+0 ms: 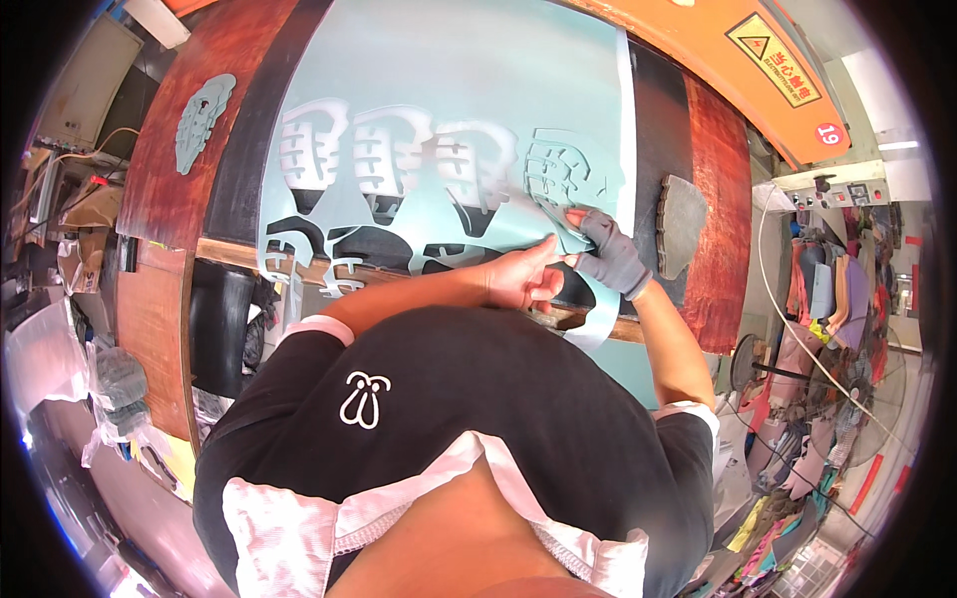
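A pale blue-green sheet (449, 60) covers the middle of the table, with a row of rounded, slotted shapes cut in it. Its near part is a web of strips around dark openings. My bare left hand (523, 281) pinches the near edge of the sheet, its other fingers curled. Just to the right, my right hand (612, 257), in a grey glove with bare fingertips, grips the same sheet close to the left thumb. Directly beyond the right hand lies a slotted cut piece (558, 171), slightly raised and partly covered by the fingers.
On the red-brown board at left rests a blue-green slotted piece or stack (204, 122). A thick grey-green slab (681, 227) lies at right. An orange machine beam (698, 50) spans the far side. A fan (852, 394) and hanging coloured pieces (822, 274) stand farther right.
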A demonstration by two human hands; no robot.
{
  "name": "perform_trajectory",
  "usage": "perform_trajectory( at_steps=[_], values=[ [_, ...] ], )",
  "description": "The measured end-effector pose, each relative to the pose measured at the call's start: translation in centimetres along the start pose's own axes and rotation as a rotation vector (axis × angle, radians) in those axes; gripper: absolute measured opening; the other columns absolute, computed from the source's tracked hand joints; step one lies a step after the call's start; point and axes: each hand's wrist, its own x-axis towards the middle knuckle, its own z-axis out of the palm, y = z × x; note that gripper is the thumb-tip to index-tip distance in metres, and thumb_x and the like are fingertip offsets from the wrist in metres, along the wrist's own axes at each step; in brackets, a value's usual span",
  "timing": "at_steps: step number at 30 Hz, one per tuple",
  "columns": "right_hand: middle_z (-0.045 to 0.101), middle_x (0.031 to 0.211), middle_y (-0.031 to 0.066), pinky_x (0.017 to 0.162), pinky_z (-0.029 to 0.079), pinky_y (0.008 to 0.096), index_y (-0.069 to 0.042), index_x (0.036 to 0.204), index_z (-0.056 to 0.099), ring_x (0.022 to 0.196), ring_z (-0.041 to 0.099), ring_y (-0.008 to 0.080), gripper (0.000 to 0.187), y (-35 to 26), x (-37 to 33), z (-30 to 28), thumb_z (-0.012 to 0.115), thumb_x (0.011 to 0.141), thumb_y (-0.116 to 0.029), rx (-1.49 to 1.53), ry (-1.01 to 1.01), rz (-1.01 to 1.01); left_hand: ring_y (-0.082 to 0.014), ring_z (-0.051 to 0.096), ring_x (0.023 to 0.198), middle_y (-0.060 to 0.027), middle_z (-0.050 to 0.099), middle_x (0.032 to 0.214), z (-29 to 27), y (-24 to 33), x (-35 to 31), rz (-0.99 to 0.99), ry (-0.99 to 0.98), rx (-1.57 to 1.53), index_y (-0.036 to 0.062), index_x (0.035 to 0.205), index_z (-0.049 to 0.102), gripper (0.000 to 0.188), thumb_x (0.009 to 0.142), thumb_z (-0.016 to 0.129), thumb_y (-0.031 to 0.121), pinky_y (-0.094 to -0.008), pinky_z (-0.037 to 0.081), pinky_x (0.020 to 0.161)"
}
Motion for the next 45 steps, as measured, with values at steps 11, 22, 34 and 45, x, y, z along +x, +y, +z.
perform_trajectory(
  at_steps=[11, 22, 34, 45],
  values=[
    [0.055, 0.067, -0.0017, 0.060, 0.040, 0.0253, 0.001, 0.080, 0.064, 0.066, 0.047, 0.0069, 0.046, 4.8, 5.1, -0.5, 0.051, 0.091, -0.042, 0.540, 0.546, 0.527, -0.0215, 0.055, 0.107, -0.0093, 0.055, 0.124, 5.3, 7.1, -6.2, 0.314, 0.163, 1.263, 0.0144, 0.140, 0.033, 0.053, 0.095, 0.043, 0.041, -0.0396, 0.033, 0.102],
    [0.064, 0.094, 0.0219, 0.076, 0.047, 0.0392, 0.000, 0.100, 0.065, 0.088, 0.062, 0.0320, 0.046, 8.3, 16.8, -13.7, 0.049, 0.085, -0.040, 0.120, 0.971, 0.698, -0.0248, 0.020, 0.138, -0.0047, 0.025, 0.149, -3.2, 5.8, -1.6, 0.448, 0.567, 2.403, 0.0145, 0.137, 0.038, 0.052, 0.091, 0.048, 0.036, -0.0517, 0.017, 0.109],
    [0.065, 0.094, 0.0196, 0.073, 0.048, 0.0393, 0.001, 0.097, 0.061, 0.087, 0.063, 0.0297, 0.047, 2.4, 14.9, -30.1, 0.036, 0.090, -0.039, -0.591, 1.008, 0.617, -0.0257, 0.032, 0.131, -0.0044, 0.037, 0.141, -3.9, 5.6, -1.4, 0.654, 0.594, 2.454, 0.0146, 0.131, 0.047, 0.048, 0.087, 0.052, 0.035, -0.0527, 0.022, 0.106],
    [0.062, 0.096, 0.0091, 0.073, 0.045, 0.0314, 0.000, 0.101, 0.062, 0.084, 0.056, 0.0154, 0.045, -7.7, 10.1, -12.4, 0.052, 0.089, -0.042, 0.832, 0.791, 0.225, -0.0249, 0.034, 0.129, -0.0188, 0.036, 0.139, 1.9, 11.7, -5.4, 1.268, 0.602, 1.090, 0.0017, 0.138, 0.030, 0.069, 0.084, 0.065, 0.026, -0.0392, 0.032, 0.103]
  ],
)
